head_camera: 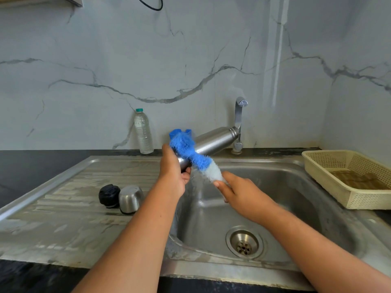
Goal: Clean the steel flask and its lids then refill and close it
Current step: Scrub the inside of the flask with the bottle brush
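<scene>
Head view: the black lid point(109, 196) and steel cap point(130, 199) are sitting together on the drainboard point(69, 187), left of the basin point(296, 197). My left hand point(174, 169) is gripping the tilted steel flask point(213, 139) by its base over the basin's left edge. My right hand point(239, 193) is gripping the brush point(190, 154) crossing it, above the open basin.

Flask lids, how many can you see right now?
2. A black lid and a steel cup lid lie side by side on the draining board, left of the basin. Others could be out of view.
</scene>
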A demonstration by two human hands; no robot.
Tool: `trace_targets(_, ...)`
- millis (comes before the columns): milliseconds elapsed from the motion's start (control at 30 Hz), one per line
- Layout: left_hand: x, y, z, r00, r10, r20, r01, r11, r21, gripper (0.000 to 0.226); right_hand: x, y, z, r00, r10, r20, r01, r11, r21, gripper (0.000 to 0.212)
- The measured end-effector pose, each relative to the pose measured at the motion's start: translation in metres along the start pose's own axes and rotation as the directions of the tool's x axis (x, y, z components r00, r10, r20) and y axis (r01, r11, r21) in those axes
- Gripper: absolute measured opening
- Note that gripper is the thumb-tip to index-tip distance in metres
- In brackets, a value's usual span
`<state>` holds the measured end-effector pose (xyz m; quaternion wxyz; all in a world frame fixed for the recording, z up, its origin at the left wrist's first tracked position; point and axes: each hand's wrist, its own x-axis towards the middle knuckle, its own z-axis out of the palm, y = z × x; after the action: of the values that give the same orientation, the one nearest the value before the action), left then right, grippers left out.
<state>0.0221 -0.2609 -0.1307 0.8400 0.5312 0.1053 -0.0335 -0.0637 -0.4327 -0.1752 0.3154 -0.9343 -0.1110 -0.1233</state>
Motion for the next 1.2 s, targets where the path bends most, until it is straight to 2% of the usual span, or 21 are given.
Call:
trace_targets(133,0.004,0.007,-0.005,0.997,0.041,-0.068,-0.04,0.999,0.015,0.03,-0.008,0.015,-0.006,0.995,0.077,0.059,-0.076,0.997,-0.03,0.031)
trace_targets(300,0.005,-0.004,0.004,0.988,0.138,-0.066,-0.132,0.987,0.095,0.042,0.0,0.01,0.0,0.996,0.088,-0.002,-0.088,0.994,0.061,0.031)
trace_targets(433,0.013,0.002,-0.004,0.979,0.176,-0.107,-0.17,0.983,0.068,0.05,-0.004,0.016,-0.001,0.994,0.092,0.059,-0.096,0.992,0.077,0.03)
trace_targets(600,0.012,-0.004,0.001,0.975,0.222,-0.019,-0.217,0.966,0.138,0.054,0.001,0.017,-0.001,0.997,0.079,0.004,-0.079,0.989,0.125,0.028)
trace_targets(767,0.012,0.007,-0.008,0.966,0.255,-0.039,-0.247,0.959,0.139,0.04,-0.003,0.033,-0.012,0.993,0.119,0.008,-0.119,0.984,0.136,0.027)
trace_targets(933,0.008,-0.001,0.002,0.949,0.312,0.038,-0.313,0.926,0.21,0.044,0.003,0.043,-0.015,0.986,0.149,-0.07,-0.137,0.979,0.148,0.033)
trace_targets(1100,0.013,0.014,-0.014,0.957,0.289,-0.005,-0.284,0.943,0.173,0.039,-0.001,0.06,-0.023,0.981,0.191,-0.018,-0.187,0.973,0.138,0.03)
trace_targets(1200,0.008,0.01,-0.011,0.942,0.325,0.081,-0.335,0.916,0.22,0.044,0.0,0.064,-0.029,0.976,0.2,-0.083,-0.188,0.973,0.134,0.029)
